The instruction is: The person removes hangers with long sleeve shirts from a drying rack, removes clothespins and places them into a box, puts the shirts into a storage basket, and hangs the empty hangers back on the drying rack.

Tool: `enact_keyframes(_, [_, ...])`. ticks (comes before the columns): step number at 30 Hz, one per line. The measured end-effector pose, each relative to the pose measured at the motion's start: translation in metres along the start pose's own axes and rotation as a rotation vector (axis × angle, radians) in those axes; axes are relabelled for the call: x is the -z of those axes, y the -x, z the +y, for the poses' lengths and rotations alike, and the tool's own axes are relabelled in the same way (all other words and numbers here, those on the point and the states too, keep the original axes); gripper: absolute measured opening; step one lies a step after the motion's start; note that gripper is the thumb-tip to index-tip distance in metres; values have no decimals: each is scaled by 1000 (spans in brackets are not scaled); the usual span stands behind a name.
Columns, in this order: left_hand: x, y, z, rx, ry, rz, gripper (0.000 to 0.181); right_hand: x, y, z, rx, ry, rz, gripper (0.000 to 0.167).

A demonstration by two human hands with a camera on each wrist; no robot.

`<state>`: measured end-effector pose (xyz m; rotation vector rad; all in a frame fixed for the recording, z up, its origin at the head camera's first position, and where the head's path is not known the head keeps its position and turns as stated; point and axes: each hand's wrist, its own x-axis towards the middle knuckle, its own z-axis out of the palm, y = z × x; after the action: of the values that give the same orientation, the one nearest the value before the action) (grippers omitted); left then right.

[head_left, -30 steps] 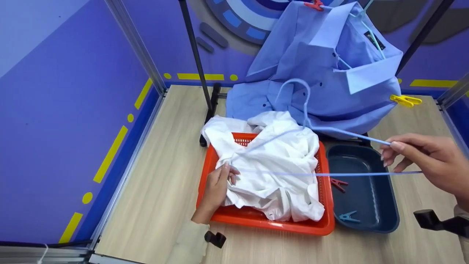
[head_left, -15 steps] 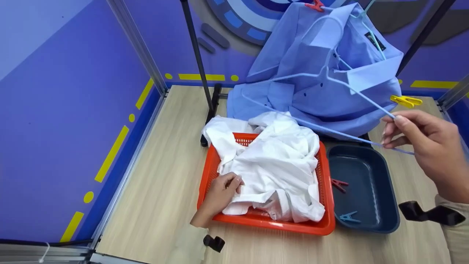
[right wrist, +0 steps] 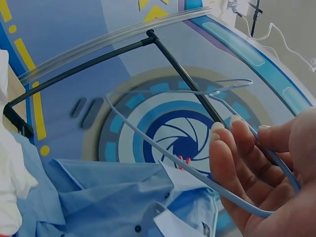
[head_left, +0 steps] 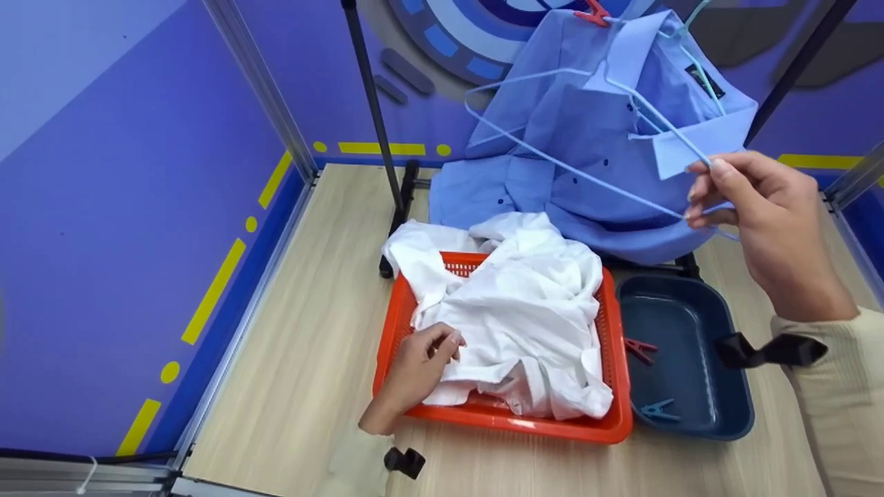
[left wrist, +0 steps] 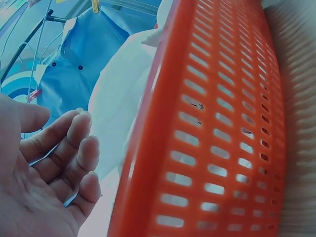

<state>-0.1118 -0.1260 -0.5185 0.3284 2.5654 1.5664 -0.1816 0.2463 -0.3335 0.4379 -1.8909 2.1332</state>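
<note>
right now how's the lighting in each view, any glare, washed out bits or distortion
Head view: bright and fairly even, with a soft sheen in the dark tub; left wrist view: bluish cast, the white cloth nearly washed out, the red basket looking bowed, perhaps from the lens; right wrist view: noticeably dimmer, though the blue hanger shows clearly.

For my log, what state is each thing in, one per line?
Left hand: fingers loosely curled, holding nothing
Right hand: holding the blue hanger
Blue hanger: raised, no garment on it
White garment: crumpled, in the basket, partly over its rim
Basket: upright, loaded
Red clip: lying in the dark tub
Teal clip: lying in the tub
Dark tub: upright, clips inside
Blue shirt: hanging on the green hanger
</note>
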Motion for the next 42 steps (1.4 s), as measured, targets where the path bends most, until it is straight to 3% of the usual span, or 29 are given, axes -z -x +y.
enact_keyframes(5, [0, 2, -1, -16, -12, -7, 28, -11, -24, 1, 3, -94, -11, 27])
enact_keyframes(10, [0, 4, -3, -14, -2, -18, 27, -20, -42, 1, -9, -9, 22, 32])
enact_keyframes(23, [-1, 8, -9, -25, 4, -6, 28, -39, -76, 10, -50, 99, 41, 30])
enact_keyframes(32, [-1, 11, -11, -24, -4, -1, 24, -54, -85, 28, -107, 120, 56, 25])
enact_keyframes(36, [-1, 11, -13, -19, -46, -4, 15, -59, -84, 38, -130, 179, 52, 24])
enact_keyframes(39, [0, 11, -15, -20, -88, -29, 9, -62, -82, 44, -128, 228, 43, 23])
enact_keyframes(42, [1, 13, -18, -39, -115, -77, 19, -64, -78, 49, -126, 262, 31, 22])
